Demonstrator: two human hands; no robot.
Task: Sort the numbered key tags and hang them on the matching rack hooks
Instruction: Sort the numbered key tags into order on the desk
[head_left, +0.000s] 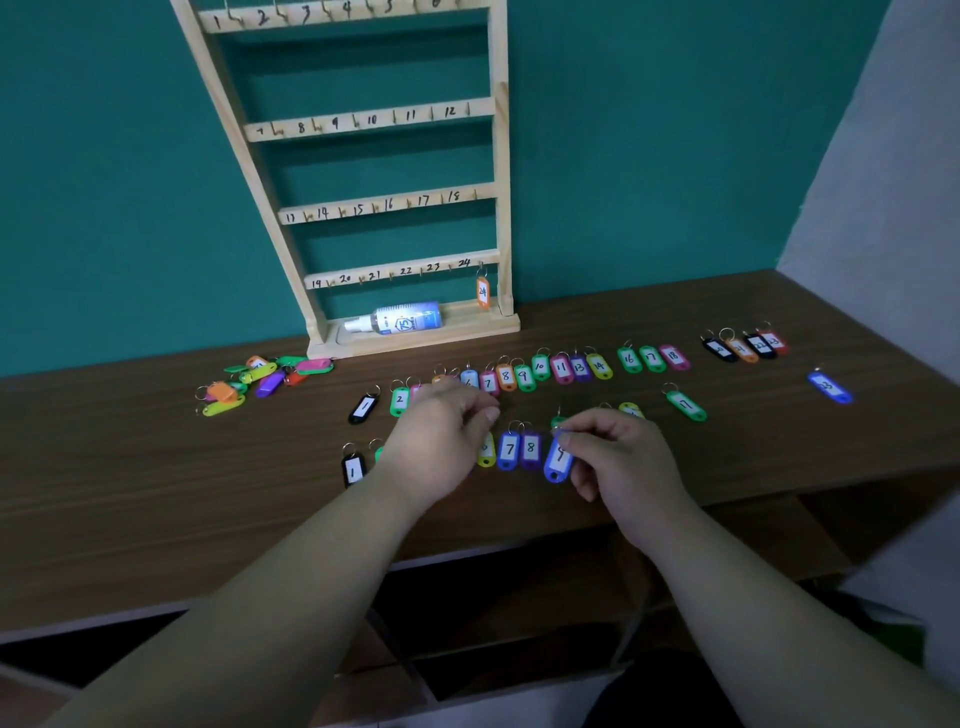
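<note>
Sorting step in hand: right hand pinches blue tag 9 in its fingers, at the end of the near row beside tag 8 on the bench. Left hand hovers over the tags, fingers curled; whether it holds anything, cannot tell. Next: probably lay 9 flat in line. Rack carries only tag 24; a spray bottle lies in its base tray. Unsorted pile sits at left.
</note>
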